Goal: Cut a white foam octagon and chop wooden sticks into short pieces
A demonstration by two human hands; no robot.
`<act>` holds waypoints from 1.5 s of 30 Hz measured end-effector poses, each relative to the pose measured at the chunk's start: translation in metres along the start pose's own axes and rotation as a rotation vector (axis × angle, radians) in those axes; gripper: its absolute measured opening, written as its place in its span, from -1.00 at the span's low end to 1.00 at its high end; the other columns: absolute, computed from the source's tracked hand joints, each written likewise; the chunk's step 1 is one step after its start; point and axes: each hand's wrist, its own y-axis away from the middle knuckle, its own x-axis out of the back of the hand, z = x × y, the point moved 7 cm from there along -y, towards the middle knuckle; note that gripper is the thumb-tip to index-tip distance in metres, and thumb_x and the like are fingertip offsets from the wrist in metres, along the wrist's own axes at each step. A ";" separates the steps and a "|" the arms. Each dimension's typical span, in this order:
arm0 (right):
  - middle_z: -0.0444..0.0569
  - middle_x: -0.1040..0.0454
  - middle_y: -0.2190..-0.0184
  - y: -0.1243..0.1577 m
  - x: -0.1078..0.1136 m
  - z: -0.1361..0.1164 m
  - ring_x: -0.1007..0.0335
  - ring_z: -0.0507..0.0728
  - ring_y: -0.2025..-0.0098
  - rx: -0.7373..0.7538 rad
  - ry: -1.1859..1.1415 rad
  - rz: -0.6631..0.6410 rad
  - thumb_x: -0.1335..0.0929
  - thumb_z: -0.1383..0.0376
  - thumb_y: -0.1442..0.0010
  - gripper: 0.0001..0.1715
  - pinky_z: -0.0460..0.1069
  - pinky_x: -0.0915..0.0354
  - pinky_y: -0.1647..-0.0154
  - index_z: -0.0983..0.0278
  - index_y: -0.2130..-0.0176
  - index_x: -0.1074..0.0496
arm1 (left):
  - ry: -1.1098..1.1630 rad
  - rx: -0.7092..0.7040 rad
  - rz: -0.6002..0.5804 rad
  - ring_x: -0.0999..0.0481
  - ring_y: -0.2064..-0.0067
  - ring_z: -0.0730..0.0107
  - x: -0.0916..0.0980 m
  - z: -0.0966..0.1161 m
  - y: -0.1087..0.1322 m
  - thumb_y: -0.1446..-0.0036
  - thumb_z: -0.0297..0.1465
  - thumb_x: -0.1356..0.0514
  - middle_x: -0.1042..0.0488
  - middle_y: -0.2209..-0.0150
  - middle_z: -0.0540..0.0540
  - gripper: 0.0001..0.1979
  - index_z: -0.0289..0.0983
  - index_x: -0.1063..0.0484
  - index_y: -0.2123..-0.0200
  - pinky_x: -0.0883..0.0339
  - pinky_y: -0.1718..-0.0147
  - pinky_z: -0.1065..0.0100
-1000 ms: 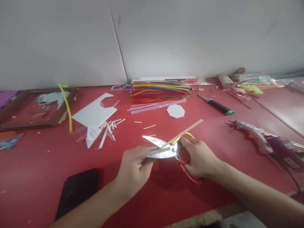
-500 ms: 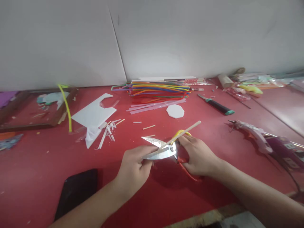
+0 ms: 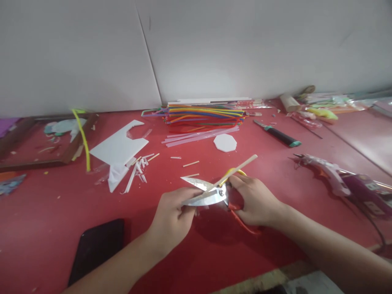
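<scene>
My right hand (image 3: 255, 200) is closed round the yellow and red handles of the scissors (image 3: 211, 198). The blades stand apart and point left. Between them lies a thin wooden stick (image 3: 240, 168), its free end slanting up to the right. My left hand (image 3: 174, 216) is closed on the stick's lower end, behind the blades; its fingertips are partly hidden there. Just beyond the scissors, short cut pieces of stick (image 3: 191, 163) lie on the red table (image 3: 183, 261). A white octagonal piece (image 3: 225, 142) lies farther back.
White sheet scrap (image 3: 119, 143) and cut bits lie left of centre. A black phone (image 3: 97, 247) is beside my left forearm. Coloured sticks (image 3: 205, 114) are bundled by the wall. A cutter knife (image 3: 278, 134) and a glue gun (image 3: 324, 171) lie right. A wooden frame (image 3: 33, 165) is far left.
The view has shifted very slightly. Both hands, the scissors and the stick keep nearly the same position; the blades are still apart around the stick.
</scene>
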 end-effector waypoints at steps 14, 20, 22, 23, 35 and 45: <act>0.14 -0.47 0.17 -0.002 0.024 -0.001 -0.42 0.25 0.16 0.082 -0.045 0.159 -0.41 0.10 -0.05 -0.56 0.08 -0.33 0.19 0.30 0.14 -0.34 | 0.408 0.346 0.137 -0.30 0.59 0.55 0.004 -0.032 0.002 -0.34 -0.30 0.02 -0.35 0.57 0.06 -0.75 -0.24 -0.32 0.36 -0.28 0.58 0.47; -0.12 -0.40 0.63 -0.001 0.032 0.050 -0.34 0.14 0.57 -0.365 0.140 0.154 -0.34 0.01 -0.11 -0.68 -0.04 -0.09 0.57 0.19 0.43 -0.41 | 0.617 0.455 0.225 -0.08 0.60 0.58 0.006 -0.049 0.001 -0.33 -0.24 -0.02 -0.11 0.57 0.13 -0.77 -0.23 -0.31 0.34 -0.11 0.63 0.50; -0.07 -0.46 0.58 -0.002 0.032 0.054 -0.38 0.17 0.53 -0.346 0.218 0.162 -0.32 0.04 -0.13 -0.70 -0.02 -0.10 0.54 0.20 0.42 -0.44 | 0.570 0.454 0.180 -0.04 0.60 0.58 0.004 -0.048 0.002 -0.33 -0.21 -0.01 -0.06 0.58 0.14 -0.74 -0.23 -0.30 0.34 -0.05 0.64 0.49; -0.04 -0.52 0.50 -0.002 0.032 0.054 -0.43 0.19 0.46 -0.313 0.226 0.176 -0.32 0.07 -0.14 -0.72 -0.01 -0.15 0.50 0.21 0.35 -0.47 | 0.527 0.456 0.157 -0.03 0.60 0.57 0.003 -0.047 0.004 -0.33 -0.20 0.00 -0.04 0.58 0.14 -0.74 -0.22 -0.30 0.33 -0.03 0.64 0.48; -0.02 -0.49 0.38 0.028 0.056 -0.018 -0.43 0.13 0.31 0.297 0.034 0.644 -0.36 0.40 -0.16 -0.92 0.06 -0.37 0.23 0.23 0.30 -0.41 | -0.388 0.080 -0.131 -0.35 0.50 0.42 -0.011 -0.013 0.003 -0.35 -0.35 0.12 -0.36 0.50 0.03 -0.72 -0.24 -0.30 0.34 -0.17 0.51 0.40; 0.03 -0.54 0.34 0.017 0.020 -0.048 -0.42 0.12 0.30 0.533 0.013 0.389 -0.25 0.46 -0.28 -0.77 0.04 -0.39 0.25 0.34 0.16 -0.48 | -0.651 -0.074 -0.379 -0.47 0.47 0.30 -0.042 -0.009 0.011 -0.28 -0.45 0.12 -0.47 0.47 -0.08 -0.76 -0.24 -0.28 0.37 -0.22 0.51 0.37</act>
